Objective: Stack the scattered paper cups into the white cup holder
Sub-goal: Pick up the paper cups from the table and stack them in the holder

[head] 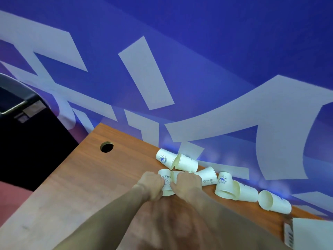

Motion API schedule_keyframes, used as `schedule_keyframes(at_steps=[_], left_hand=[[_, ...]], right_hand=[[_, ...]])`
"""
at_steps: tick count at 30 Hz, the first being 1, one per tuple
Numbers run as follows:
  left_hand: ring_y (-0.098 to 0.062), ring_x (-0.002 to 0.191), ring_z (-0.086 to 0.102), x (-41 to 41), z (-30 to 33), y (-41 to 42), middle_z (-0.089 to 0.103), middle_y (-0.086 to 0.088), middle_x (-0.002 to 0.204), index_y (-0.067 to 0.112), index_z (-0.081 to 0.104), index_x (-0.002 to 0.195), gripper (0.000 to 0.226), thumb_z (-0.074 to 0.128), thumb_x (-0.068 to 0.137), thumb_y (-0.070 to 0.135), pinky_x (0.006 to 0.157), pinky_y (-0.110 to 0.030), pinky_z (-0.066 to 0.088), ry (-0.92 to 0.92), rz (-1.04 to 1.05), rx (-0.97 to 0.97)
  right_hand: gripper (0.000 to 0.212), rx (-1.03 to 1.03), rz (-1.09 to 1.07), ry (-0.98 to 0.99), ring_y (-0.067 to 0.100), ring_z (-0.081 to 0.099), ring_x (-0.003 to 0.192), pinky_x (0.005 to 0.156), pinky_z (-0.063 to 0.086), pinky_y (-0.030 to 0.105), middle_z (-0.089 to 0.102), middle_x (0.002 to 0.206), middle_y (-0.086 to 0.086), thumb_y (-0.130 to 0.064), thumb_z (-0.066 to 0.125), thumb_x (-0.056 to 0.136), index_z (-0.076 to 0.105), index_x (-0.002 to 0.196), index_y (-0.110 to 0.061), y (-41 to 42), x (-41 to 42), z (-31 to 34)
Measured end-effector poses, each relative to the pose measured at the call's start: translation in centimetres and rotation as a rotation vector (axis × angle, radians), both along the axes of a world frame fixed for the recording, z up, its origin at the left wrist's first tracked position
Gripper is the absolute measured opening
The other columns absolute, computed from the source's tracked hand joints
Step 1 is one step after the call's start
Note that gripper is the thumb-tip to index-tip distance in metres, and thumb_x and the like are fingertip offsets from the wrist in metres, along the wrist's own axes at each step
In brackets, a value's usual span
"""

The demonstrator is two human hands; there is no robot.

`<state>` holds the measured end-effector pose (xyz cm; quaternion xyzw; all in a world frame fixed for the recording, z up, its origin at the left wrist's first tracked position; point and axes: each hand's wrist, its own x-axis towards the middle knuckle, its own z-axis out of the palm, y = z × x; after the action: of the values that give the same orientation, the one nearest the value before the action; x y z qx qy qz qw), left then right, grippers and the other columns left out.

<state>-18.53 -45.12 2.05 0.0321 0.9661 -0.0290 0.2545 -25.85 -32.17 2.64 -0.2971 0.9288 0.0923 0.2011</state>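
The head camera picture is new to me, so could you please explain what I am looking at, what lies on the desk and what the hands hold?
There is no machine here: a person wears one wide-angle camera on the head, and it looks forward and down, so the two forearms enter from the bottom. The surface is a wooden desk with a round cable hole, set against a blue wall with large pale shapes. White paper cups lie scattered along the far edge, most on their sides, such as the rightmost cup. The left hand and right hand meet over the HELLO cup, printed with a smiley; both hands grip there, and a second cup seems to sit behind the right hand. A white object at the bottom right corner is cut off; I cannot tell whether it is the holder.
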Motion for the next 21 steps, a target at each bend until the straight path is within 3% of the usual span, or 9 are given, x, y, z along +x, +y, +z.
schedule_keyframes(at_steps=[8, 13, 21], left_hand=[[-0.031, 0.104, 0.062, 0.5, 0.2, -0.4, 0.065, -0.008, 0.116, 0.015, 0.061, 0.11, 0.029, 0.038, 0.098, 0.028, 0.081, -0.033, 0.04, 0.072, 0.091, -0.026], [-0.027, 0.105, 0.062, 0.9, 1.4, -1.1, 0.065, -0.005, 0.115, 0.016, 0.061, 0.11, 0.031, 0.036, 0.101, 0.033, 0.075, -0.03, 0.037, 0.144, 0.293, -0.003], [-0.026, 0.102, 0.063, 2.1, 5.3, 0.1, 0.066, -0.004, 0.111, 0.016, 0.064, 0.105, 0.034, 0.036, 0.099, 0.035, 0.072, -0.029, 0.037, 0.223, 0.441, 0.075]], right_hand=[[0.03, 0.004, -0.056, 0.036, 0.022, 0.061, 0.108, 0.075, 0.036, 0.032, 0.066, 0.113, 0.0, -0.03, 0.04, 0.094, 0.063, 0.111, -0.021, 0.5, 0.2, -0.2], [0.026, 0.042, -0.101, 0.084, 0.02, 0.064, 0.102, 0.07, 0.038, 0.028, 0.066, 0.11, -0.002, -0.022, 0.043, 0.094, 0.063, 0.111, -0.022, 1.6, 0.1, 1.8], [0.028, -0.062, -0.289, 0.12, 0.019, 0.06, 0.105, 0.077, 0.038, 0.027, 0.062, 0.108, -0.002, -0.024, 0.044, 0.093, 0.063, 0.114, -0.021, 5.8, 1.5, 6.5]])
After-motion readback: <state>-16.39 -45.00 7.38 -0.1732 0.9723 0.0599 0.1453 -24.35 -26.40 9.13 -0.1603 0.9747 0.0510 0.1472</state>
